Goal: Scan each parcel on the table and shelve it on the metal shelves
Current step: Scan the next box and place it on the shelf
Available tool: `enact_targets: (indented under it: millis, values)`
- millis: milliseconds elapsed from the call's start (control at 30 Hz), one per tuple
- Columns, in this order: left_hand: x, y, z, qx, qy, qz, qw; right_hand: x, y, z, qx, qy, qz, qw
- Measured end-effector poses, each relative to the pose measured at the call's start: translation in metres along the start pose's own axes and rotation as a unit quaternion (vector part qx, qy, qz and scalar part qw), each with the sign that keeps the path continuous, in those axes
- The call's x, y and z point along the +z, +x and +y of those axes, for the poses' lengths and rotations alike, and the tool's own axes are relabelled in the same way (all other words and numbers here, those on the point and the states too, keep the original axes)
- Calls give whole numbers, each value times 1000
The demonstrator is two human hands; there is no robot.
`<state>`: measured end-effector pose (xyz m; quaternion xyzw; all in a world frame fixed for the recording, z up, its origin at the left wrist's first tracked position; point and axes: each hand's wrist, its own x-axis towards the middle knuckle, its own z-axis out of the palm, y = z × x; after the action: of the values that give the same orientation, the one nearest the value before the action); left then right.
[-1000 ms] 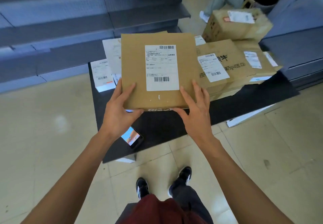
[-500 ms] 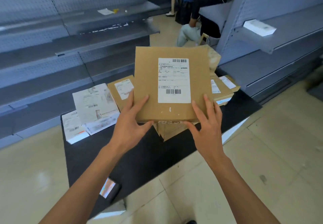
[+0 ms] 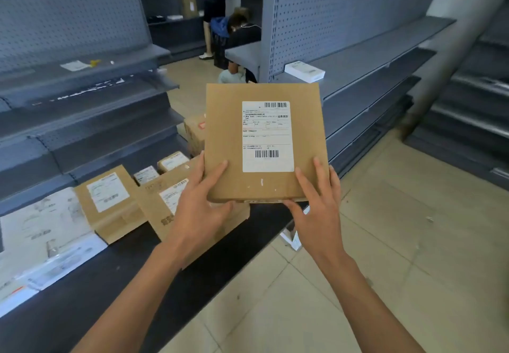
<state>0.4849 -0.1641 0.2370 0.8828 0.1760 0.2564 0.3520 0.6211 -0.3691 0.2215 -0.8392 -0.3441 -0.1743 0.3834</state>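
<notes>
1. Head view: a flat brown parcel (image 3: 225, 143) is held up in the air, label (image 3: 267, 136) facing the camera, above the table's (image 3: 82, 306) far edge and clear of it.
2. Its lower corners are grasped by both hands: the left hand (image 3: 202, 206) has fingers spread on the front face and the thumb curled under the bottom edge; the right hand (image 3: 316, 204) is set likewise at the other corner.
3. Just below and to the left, more parcels (image 3: 110, 201) are seen lying on the table, some overlapping, labels up.
4. Metal shelves (image 3: 366, 60) stand to the right, with a white box (image 3: 304, 71) on one level; further shelves are seen at left.
5. Judged risk: only the bottom edge is gripped, so the parcel could tip forward or slip if one hand is freed for scanning.
6. No scanner is visible, so whether this parcel was scanned cannot be told; shelving it unscanned would be an error.
7. Other people (image 3: 242, 30) are in the aisle beyond; a collision is possible if that way is taken.
</notes>
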Motion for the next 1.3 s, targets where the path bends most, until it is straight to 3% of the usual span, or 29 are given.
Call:
enact_targets:
  millis: [367,767,1300]
  values:
    - [84,75,44,40,-35,-50,997,-49,34,74,61,-47,36,996]
    - [164,202,53,83,-110,-93,986,-43,115,159,71,-132,93,984]
    - [254,316,62,139,-113,-145,973,-42,181,243,112,-158,125,973]
